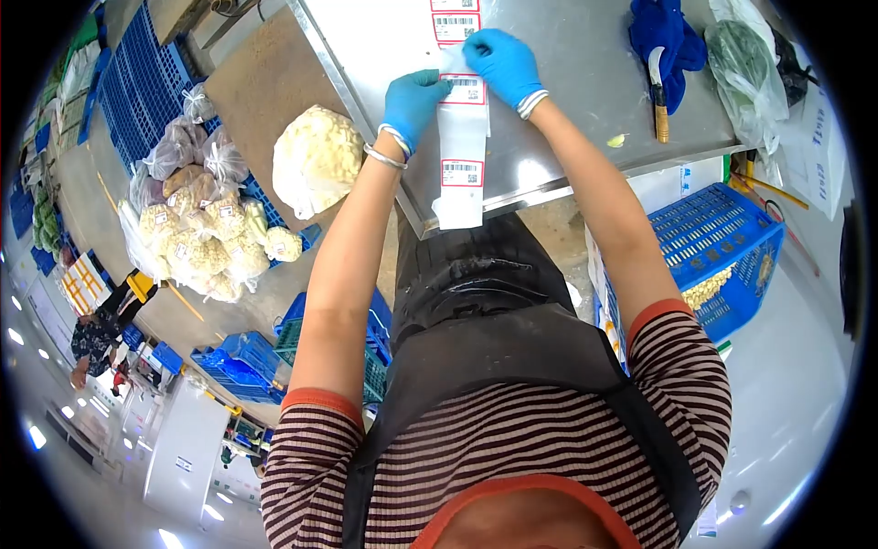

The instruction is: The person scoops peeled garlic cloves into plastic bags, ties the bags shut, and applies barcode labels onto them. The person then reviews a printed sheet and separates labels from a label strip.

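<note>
A strip of white labels [463,137] with red borders and barcodes lies along the metal table [540,128], its lower end at the table's front edge. My left hand [412,106], in a blue glove, pinches the strip's left side beside one printed label. Across from it, my right hand [505,68], gloved the same way, has its fingers closed at the strip's upper right edge. The fingertips of both hands are partly hidden. More printed labels [455,25] continue above my hands.
To the right lie a curved knife [658,96], a blue cloth [666,37] and clear plastic bags [745,69]. A bag of peeled pale pieces [317,160] sits left of the table, near more filled bags [206,224]. A blue crate [713,247] stands at lower right.
</note>
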{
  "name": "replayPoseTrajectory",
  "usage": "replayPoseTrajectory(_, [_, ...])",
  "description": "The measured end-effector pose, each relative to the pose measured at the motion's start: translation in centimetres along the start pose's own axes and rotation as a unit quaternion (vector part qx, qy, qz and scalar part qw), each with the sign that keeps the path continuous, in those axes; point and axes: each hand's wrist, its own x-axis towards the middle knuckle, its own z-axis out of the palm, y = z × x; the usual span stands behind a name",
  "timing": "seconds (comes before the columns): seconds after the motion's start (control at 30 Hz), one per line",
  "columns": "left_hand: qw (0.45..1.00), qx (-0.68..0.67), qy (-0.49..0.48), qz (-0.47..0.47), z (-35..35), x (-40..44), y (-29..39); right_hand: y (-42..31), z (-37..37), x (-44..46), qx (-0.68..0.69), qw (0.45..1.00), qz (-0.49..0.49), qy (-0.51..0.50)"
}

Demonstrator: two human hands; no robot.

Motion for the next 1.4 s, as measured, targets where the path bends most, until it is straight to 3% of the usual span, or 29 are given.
replayPoseTrajectory(0.13, [1.000,-0.007,-0.011,0.009,-0.5,0.1,-0.1,0.9,-1.3,0.7,0.050,0.985,0.083,0.141])
replayPoseTrajectory(0.2, [1.000,-0.001,-0.009,0.015,-0.8,0.0,-0.2,5.6,-2.8,2.2,0.128,0.959,0.121,0.223])
replayPoseTrajectory(0.27, [1.000,-0.004,-0.010,0.029,-1.1,-0.8,0.3,3.9,-5.5,2.2,0.133,0.936,0.124,0.303])
replayPoseTrajectory(0.37, [0.994,0.083,0.034,0.063,-2.9,-3.6,2.6,-0.5,-8.0,1.3,0.254,0.911,0.101,0.309])
replayPoseTrajectory(0.47, [0.959,0.189,0.180,0.110,-7.9,-7.9,2.3,-7.9,-7.2,-2.7,0.247,0.929,0.027,0.275])
replayPoseTrajectory(0.53, [0.889,0.274,0.310,0.196,-13.7,-10.0,0.4,-11.7,-4.6,-5.5,0.227,0.950,0.065,0.205])
replayPoseTrajectory(0.6, [0.797,0.468,0.352,0.146,-20.0,-10.5,-3.0,-14.5,0.1,-7.4,0.197,0.970,0.063,0.128])
replayPoseTrajectory(0.67, [0.813,0.514,0.268,0.055,-24.4,-9.7,-9.9,-17.8,5.7,-8.0,0.182,0.982,0.041,0.025])
replayPoseTrajectory(0.7, [0.799,0.559,0.186,0.123,-26.6,-8.5,-18.0,-19.5,9.0,-7.4,0.208,0.977,0.037,-0.001])
replayPoseTrajectory(0.73, [0.814,0.553,0.137,0.110,-26.6,-9.6,-18.5,-20.5,12.5,-6.5,0.212,0.976,0.037,-0.018])
replayPoseTrajectory(0.8, [0.815,0.545,0.130,0.146,-26.2,-11.3,-18.3,-20.7,19.7,-3.8,0.086,0.990,-0.101,0.054])
replayPoseTrajectory(0.87, [0.827,0.514,0.160,0.163,-26.0,-11.9,-17.9,-20.5,25.9,-1.2,-0.016,0.964,-0.234,0.122])
replayPoseTrajectory(0.97, [0.834,0.496,0.172,0.173,-26.2,-11.5,-19.8,-16.0,35.5,-1.6,-0.155,0.946,-0.277,-0.072])
replayPoseTrajectory(1.0, [0.835,0.494,0.170,0.175,-26.3,-11.3,-20.8,-15.0,37.5,-3.2,-0.170,0.939,-0.283,-0.096])
replayPoseTrajectory(1.1, [0.854,0.461,0.151,0.189,-27.1,-11.3,-23.0,-14.0,38.6,-7.3,-0.208,0.930,-0.268,-0.143])
replayPoseTrajectory(1.2, [0.869,0.434,0.141,0.191,-27.9,-11.6,-23.7,-15.7,35.0,-5.8,-0.113,0.937,-0.116,-0.310])
replayPoseTrajectory(1.3, [0.871,0.437,0.120,0.189,-28.6,-11.5,-23.2,-17.8,35.6,-2.5,-0.173,0.964,-0.200,-0.017])
replayPoseTrajectory(1.4, [0.866,0.454,0.117,0.176,-29.0,-11.3,-22.3,-18.0,41.1,-1.5,-0.242,0.913,-0.289,-0.153])
